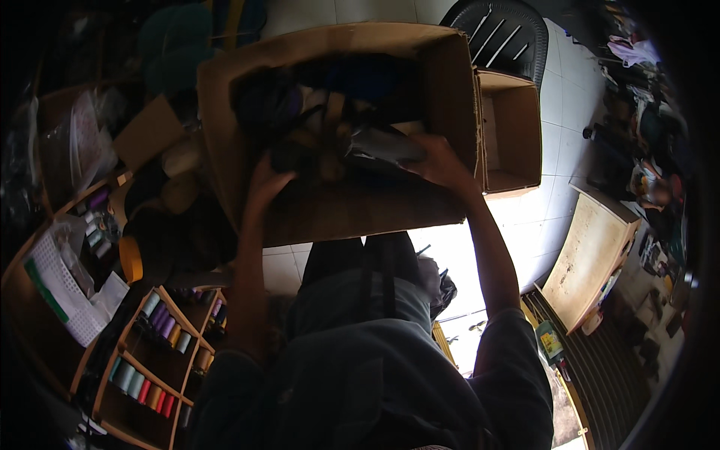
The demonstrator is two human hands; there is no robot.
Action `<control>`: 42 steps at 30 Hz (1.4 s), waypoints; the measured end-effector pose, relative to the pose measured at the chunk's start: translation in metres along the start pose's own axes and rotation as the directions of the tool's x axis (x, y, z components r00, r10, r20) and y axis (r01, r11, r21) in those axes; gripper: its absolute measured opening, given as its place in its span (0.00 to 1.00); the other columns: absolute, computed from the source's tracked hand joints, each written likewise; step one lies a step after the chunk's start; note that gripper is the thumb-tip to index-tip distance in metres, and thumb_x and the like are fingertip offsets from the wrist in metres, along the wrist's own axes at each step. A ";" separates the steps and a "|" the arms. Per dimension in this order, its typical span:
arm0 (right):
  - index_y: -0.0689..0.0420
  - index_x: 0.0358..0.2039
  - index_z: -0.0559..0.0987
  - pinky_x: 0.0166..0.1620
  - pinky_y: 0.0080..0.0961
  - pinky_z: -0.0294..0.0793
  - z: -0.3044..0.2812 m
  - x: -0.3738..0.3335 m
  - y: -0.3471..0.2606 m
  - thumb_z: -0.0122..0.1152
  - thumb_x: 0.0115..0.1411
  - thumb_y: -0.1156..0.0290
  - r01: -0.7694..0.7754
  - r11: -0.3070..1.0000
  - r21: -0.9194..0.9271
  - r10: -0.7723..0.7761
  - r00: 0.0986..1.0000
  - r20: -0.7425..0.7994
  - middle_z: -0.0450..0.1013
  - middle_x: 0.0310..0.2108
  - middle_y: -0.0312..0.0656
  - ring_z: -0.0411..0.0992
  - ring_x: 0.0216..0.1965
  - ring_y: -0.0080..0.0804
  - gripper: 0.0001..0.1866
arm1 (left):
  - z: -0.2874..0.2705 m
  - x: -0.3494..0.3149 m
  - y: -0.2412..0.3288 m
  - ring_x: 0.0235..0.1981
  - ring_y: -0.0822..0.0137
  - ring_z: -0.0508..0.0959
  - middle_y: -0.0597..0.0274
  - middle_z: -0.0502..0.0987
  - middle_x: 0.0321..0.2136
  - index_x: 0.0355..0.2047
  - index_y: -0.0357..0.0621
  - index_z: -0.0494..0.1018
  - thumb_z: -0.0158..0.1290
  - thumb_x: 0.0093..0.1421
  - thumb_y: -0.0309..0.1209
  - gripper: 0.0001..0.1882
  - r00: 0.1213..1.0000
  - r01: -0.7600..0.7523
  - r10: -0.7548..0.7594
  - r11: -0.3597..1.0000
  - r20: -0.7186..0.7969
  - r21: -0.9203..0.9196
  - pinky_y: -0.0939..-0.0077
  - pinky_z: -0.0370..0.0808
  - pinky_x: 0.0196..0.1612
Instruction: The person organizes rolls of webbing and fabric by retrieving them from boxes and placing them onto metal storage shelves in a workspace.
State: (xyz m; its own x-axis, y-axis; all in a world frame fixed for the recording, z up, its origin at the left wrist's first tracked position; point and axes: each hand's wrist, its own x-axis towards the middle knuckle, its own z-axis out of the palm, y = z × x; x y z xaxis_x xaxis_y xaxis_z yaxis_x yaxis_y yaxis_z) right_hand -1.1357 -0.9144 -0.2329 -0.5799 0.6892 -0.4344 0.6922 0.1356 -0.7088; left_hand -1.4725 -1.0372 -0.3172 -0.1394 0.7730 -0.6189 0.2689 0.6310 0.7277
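Both my arms reach into a large open cardboard box (337, 214) that stands in front of me. Near its right wall, my right hand (441, 161) is closed on the end of a grey, shiny-edged package (384, 145), which may be plastic-wrapped. Lower left in the box, my left hand (268, 180) curls at a dark object (294, 157), with the thumb showing and the other fingers mostly lost in shadow. Around them lie dark, blurred items, among them a purplish-black bundle (274, 101) and something blue (367, 75).
A smaller open box (511, 135) adjoins the big one on the right, below a black chair (502, 34). On the left, a wooden rack (154, 341) holds several thread spools. A wooden board (589, 259) leans at the right, beside a cluttered strip (649, 180).
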 end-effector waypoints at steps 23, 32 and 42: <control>0.68 0.54 0.63 0.50 0.42 0.73 0.014 -0.216 0.058 0.58 0.46 0.66 0.713 -0.142 0.686 0.553 0.632 -0.543 0.68 0.47 0.55 0.71 0.46 0.50 0.34 | 0.081 0.023 0.022 0.52 0.46 0.66 0.43 0.66 0.50 0.55 0.35 0.59 0.61 0.44 0.36 0.39 0.900 -0.398 0.387 0.535 0.202 0.745 0.56 0.64 0.55; 0.67 0.53 0.64 0.47 0.41 0.74 0.035 -0.231 0.053 0.56 0.48 0.61 0.735 -0.072 0.674 0.672 0.536 -0.511 0.68 0.47 0.53 0.70 0.45 0.48 0.33 | 0.212 0.059 0.041 0.54 0.45 0.64 0.41 0.64 0.52 0.56 0.36 0.59 0.59 0.44 0.30 0.37 0.708 -0.630 0.666 0.447 0.234 0.635 0.55 0.61 0.56; 0.70 0.53 0.62 0.49 0.41 0.72 0.041 -0.243 0.060 0.56 0.45 0.65 0.684 -0.205 0.700 0.670 0.620 -0.409 0.68 0.48 0.55 0.69 0.46 0.49 0.35 | 0.227 0.076 0.047 0.49 0.42 0.66 0.38 0.67 0.44 0.51 0.35 0.62 0.56 0.46 0.28 0.31 0.707 -0.641 0.673 0.477 0.218 0.602 0.53 0.62 0.55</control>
State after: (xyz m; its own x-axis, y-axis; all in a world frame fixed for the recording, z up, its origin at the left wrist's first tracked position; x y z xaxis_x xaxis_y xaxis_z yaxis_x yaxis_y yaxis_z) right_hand -0.9705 -1.1024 -0.1927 0.2799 0.8094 -0.5163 -0.8391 -0.0551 -0.5412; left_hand -1.2544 -0.9637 -0.3975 0.2903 0.9568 -0.0119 0.7909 -0.2330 0.5658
